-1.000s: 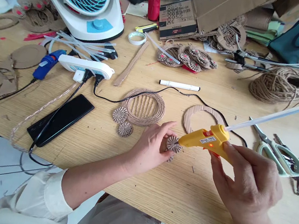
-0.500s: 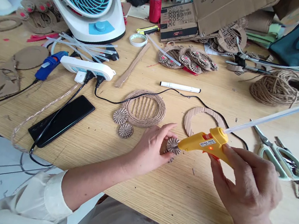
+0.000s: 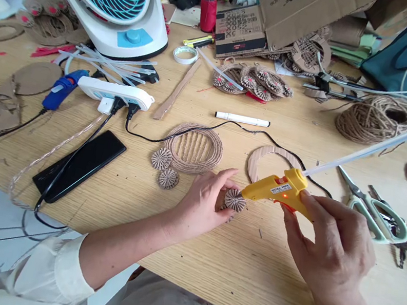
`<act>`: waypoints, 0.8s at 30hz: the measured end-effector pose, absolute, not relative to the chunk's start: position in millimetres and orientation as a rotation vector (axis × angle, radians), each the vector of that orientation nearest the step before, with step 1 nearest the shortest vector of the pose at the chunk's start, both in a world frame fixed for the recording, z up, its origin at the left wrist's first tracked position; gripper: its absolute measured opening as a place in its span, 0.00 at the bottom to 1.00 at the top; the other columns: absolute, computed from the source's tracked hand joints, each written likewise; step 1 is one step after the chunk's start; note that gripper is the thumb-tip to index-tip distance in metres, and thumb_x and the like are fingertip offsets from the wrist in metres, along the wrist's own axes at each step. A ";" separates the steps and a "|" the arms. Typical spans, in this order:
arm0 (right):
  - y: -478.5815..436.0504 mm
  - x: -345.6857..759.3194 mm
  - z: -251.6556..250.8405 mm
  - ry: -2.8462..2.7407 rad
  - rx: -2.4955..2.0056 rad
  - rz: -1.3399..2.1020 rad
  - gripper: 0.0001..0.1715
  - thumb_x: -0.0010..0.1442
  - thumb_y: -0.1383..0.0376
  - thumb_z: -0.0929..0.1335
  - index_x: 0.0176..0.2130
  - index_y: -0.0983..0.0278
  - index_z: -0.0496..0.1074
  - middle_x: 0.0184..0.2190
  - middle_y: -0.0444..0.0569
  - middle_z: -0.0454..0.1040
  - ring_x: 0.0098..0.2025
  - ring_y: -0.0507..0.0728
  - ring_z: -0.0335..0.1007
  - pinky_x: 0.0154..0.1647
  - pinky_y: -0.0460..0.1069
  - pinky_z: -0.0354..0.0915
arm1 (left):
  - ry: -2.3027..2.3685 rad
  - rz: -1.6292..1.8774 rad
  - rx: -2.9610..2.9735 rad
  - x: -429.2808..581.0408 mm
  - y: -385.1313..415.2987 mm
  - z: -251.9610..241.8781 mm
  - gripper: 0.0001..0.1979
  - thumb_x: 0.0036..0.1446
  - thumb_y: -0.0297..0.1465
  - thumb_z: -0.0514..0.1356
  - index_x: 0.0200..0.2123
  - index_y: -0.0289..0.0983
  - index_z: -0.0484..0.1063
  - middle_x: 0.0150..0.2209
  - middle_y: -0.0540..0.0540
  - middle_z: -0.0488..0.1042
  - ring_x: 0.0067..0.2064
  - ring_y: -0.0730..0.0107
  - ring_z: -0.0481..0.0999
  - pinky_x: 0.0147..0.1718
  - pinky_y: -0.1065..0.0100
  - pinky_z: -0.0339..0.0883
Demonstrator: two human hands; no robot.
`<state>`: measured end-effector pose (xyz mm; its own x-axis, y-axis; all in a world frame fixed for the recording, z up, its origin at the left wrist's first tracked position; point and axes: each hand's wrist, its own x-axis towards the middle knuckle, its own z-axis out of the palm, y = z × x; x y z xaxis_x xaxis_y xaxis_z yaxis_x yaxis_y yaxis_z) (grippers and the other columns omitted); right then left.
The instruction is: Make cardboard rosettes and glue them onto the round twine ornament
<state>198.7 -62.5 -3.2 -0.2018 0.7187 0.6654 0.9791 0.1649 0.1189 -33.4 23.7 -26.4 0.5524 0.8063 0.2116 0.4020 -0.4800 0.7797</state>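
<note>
My left hand [image 3: 205, 199] pinches a pleated cardboard rosette [image 3: 235, 200] between thumb and fingers, just above the table. Part of another rosette shows beneath it. My right hand [image 3: 332, 242] is wrapped round the handle of a yellow glue gun [image 3: 279, 186], whose nozzle meets the rosette's upper edge. A clear glue stick [image 3: 377, 142] juts from the gun's back. Left of my hands lies a twine-wrapped ring [image 3: 205, 166] with strings across it, and two more rosettes [image 3: 161, 158] sit by its lower left. A bare cardboard ring [image 3: 254, 163] lies behind the gun.
A black phone [image 3: 82, 166], a power strip [image 3: 114, 92] and a blue glue gun [image 3: 63, 90] are on the left, before a fan [image 3: 133, 36]. Scissors [image 3: 378, 215] and a twine ball [image 3: 376, 121] lie right. Black cord crosses the middle, near a marker [image 3: 242, 119].
The glue gun's nozzle has moved from the rosette's right side to its upper edge. The whole view has shifted slightly, with most things now a little further left.
</note>
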 end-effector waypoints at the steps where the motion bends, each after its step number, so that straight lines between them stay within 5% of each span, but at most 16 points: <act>1: -62.6 198.9 -3.2 -1.986 -1.600 -0.757 0.43 0.53 0.69 0.77 0.64 0.62 0.65 0.43 0.56 0.77 0.36 0.61 0.71 0.37 0.54 0.66 | 0.969 0.755 2.100 -33.3 23.7 -26.4 0.41 0.48 0.19 0.69 0.62 0.43 0.56 0.50 0.48 0.79 0.53 0.57 0.75 0.55 0.49 0.64; 13: -61.1 197.1 -2.3 -1.955 -1.616 -0.588 0.41 0.55 0.68 0.76 0.65 0.59 0.64 0.44 0.55 0.76 0.39 0.61 0.72 0.38 0.54 0.67 | 0.969 0.780 2.054 -33.8 24.0 -24.6 0.39 0.50 0.19 0.68 0.62 0.41 0.58 0.49 0.45 0.79 0.52 0.57 0.75 0.55 0.50 0.66; 24: -44.7 229.8 -32.0 -1.632 -1.863 -0.336 0.25 0.59 0.55 0.72 0.53 0.62 0.72 0.43 0.56 0.72 0.43 0.64 0.72 0.40 0.56 0.70 | 0.921 0.988 2.029 -45.0 30.1 -11.6 0.37 0.52 0.20 0.67 0.63 0.41 0.58 0.51 0.44 0.78 0.49 0.64 0.77 0.52 0.58 0.68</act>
